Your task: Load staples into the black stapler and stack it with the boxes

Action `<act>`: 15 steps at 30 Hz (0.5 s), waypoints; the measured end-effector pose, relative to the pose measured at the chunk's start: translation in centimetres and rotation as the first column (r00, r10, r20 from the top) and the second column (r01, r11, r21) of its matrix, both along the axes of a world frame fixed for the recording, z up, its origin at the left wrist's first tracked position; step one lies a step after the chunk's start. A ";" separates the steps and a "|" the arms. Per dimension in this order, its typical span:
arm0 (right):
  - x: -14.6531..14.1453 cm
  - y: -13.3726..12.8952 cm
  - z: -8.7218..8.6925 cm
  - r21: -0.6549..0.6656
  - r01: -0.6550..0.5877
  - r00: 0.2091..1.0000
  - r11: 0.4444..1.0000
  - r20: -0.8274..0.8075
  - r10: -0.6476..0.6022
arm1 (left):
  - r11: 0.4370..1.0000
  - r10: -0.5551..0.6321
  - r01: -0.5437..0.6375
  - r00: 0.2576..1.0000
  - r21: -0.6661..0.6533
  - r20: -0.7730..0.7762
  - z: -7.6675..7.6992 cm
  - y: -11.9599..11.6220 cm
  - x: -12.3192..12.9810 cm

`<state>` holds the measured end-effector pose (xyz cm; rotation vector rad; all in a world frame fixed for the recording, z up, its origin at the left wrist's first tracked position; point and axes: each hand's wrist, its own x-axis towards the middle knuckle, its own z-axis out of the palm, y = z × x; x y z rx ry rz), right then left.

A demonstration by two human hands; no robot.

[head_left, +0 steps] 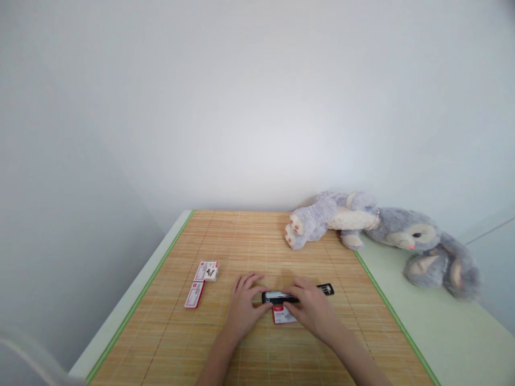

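Note:
A black stapler [273, 295], its long body folded open, lies across the mat in front of me. My left hand [243, 303] has thumb and forefinger around its left end. My right hand [311, 305] grips it near the middle, covering part of it. The stapler's right part [326, 289] shows beyond my right fingers. Just below the stapler is a small red and white box [284, 316], partly hidden by my right hand. Any small staples between my fingers are too small to make out.
Two more red and white boxes, one [207, 271] with a dark picture on it and one [194, 295] touching its lower corner, lie to the left. A grey plush rabbit [354, 217] stretches along the back right. The bamboo mat [161, 343] has green edges.

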<state>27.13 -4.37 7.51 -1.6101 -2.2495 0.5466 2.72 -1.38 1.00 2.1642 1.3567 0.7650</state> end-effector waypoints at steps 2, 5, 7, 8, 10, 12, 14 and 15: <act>3.0 0.3 0.3 0.065 0.071 0.997 0.995 0.014 -0.073 | 1.000 0.006 -0.006 1.000 0.004 0.009 0.0 0.0 0.0; 7.9 0.7 0.1 0.003 0.119 0.993 0.993 -0.014 -0.119 | 1.000 0.015 -0.015 1.000 0.007 0.019 -0.1 0.0 0.0; 10.1 0.7 -0.2 -0.124 0.103 0.991 0.987 -0.075 -0.113 | 1.000 0.021 -0.021 1.000 0.013 0.022 -0.1 0.0 0.1; 10.7 0.6 -0.3 -0.176 0.094 0.988 0.980 -0.108 -0.114 | 1.000 0.023 -0.023 0.999 0.016 0.022 0.0 0.0 0.1; 11.0 0.4 -0.1 -0.241 0.081 0.975 0.967 -0.183 -0.128 | 0.999 0.027 -0.027 0.999 0.018 0.023 0.0 -0.1 0.2; 10.1 0.3 0.6 -0.278 0.055 0.954 0.959 -0.268 -0.133 | 1.000 0.023 -0.024 1.000 0.016 0.020 0.1 -0.1 0.2; 8.5 0.5 1.4 -0.288 0.008 0.935 0.957 -0.338 -0.109 | 1.000 0.016 -0.016 1.000 0.013 0.015 0.1 -0.1 0.3; 7.5 0.7 1.7 -0.278 -0.016 0.929 0.960 -0.359 -0.088 | 1.000 0.010 -0.010 1.000 0.011 0.013 0.1 -0.1 0.3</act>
